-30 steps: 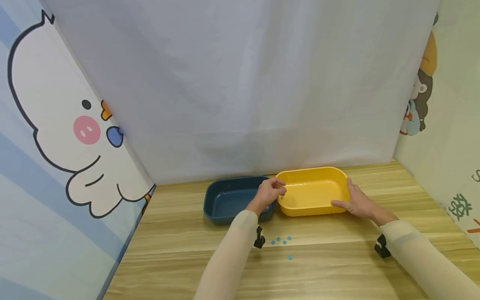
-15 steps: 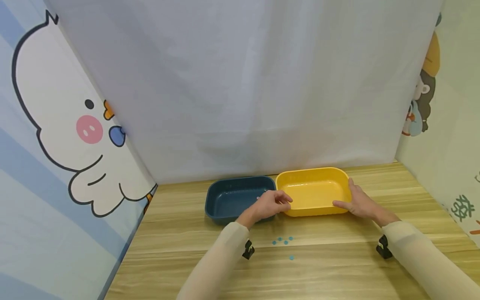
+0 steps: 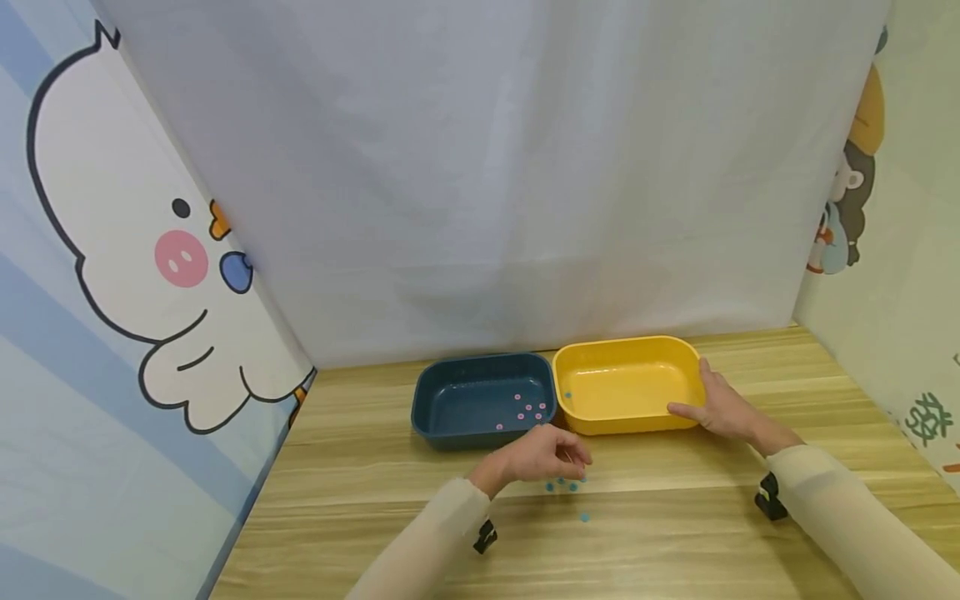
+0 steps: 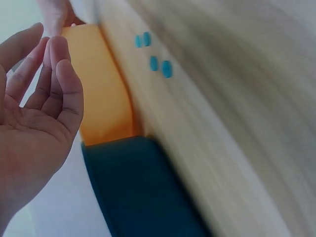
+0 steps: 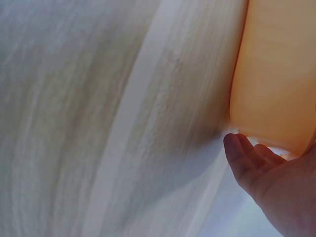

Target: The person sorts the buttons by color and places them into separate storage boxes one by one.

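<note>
In the head view my left hand (image 3: pixel 538 455) hovers over the wooden table, fingers bent loosely and fingertips close to several small blue discs (image 3: pixel 573 487). The left wrist view shows its thumb and fingers apart, with nothing between them. My right hand (image 3: pixel 726 408) holds the right end of a yellow bin (image 3: pixel 630 393), thumb over the front rim and fingers along the outer side. The right wrist view has these fingers (image 5: pixel 247 153) against the bin's end wall. One blue disc (image 3: pixel 567 395) lies inside the yellow bin, near its left end.
A dark blue bin (image 3: pixel 457 407) stands directly left of the yellow one, with several pink discs (image 3: pixel 528 407) in its right half. A single blue disc (image 3: pixel 584 517) lies nearer the table's front. Behind the bins hangs a pale curtain (image 3: pixel 480 208).
My left hand has come from the yellow bin's left rim back toward me, down to the blue discs. The pink discs are now uncovered. My right hand has stayed on the yellow bin.
</note>
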Demonstrator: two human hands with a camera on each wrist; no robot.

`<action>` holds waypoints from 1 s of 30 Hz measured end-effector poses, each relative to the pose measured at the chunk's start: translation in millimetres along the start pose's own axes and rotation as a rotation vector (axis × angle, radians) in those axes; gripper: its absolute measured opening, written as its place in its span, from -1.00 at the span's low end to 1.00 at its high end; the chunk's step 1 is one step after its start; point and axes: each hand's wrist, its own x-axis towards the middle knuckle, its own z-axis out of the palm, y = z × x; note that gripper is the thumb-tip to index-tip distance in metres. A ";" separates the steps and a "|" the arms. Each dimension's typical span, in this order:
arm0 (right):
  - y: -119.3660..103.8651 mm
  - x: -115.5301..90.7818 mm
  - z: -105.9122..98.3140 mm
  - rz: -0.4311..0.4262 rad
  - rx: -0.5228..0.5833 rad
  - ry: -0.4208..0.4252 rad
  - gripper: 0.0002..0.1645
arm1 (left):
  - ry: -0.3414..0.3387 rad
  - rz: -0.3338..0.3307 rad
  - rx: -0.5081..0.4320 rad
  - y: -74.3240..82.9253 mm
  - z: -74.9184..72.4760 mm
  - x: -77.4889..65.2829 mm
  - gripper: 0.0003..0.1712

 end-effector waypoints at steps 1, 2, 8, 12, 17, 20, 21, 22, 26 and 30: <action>-0.1 -0.4 0.0 -0.001 0.000 -0.001 0.38 | -0.009 0.003 0.013 -1.4 1.2 -0.8 -0.77; -0.3 -0.8 -0.1 -0.003 -0.002 0.001 0.38 | -0.018 0.006 0.028 -2.5 2.4 -1.5 -0.78; 1.2 -0.7 0.2 -0.009 -0.017 0.012 0.38 | -0.066 0.043 0.191 -11.2 11.2 -2.9 -0.83; 2.2 0.0 0.4 -0.008 -0.015 0.011 0.38 | -0.097 0.032 0.222 -14.7 19.6 -3.6 -0.82; 2.0 -0.2 -0.2 -0.012 -0.015 0.013 0.38 | -0.116 0.008 0.247 -13.9 28.4 -3.3 -0.84; 2.7 0.0 -0.4 -0.016 -0.022 0.016 0.38 | -0.124 0.024 0.321 -12.8 31.4 -2.0 -0.84; 2.8 0.1 -0.4 -0.017 -0.025 0.016 0.38 | -0.126 0.031 0.345 -12.9 32.4 -1.5 -0.84; 2.8 0.0 -0.5 -0.017 -0.025 0.016 0.38 | -0.126 0.040 0.368 -13.3 33.3 -1.2 -0.83; 1.3 -0.2 -0.2 -0.007 -0.013 0.007 0.39 | -0.116 0.071 0.451 -16.3 37.6 -0.6 -0.86; -0.7 -0.7 -0.3 -0.002 -0.001 -0.001 0.39 | -0.106 0.068 0.470 -17.9 40.6 -0.8 -0.89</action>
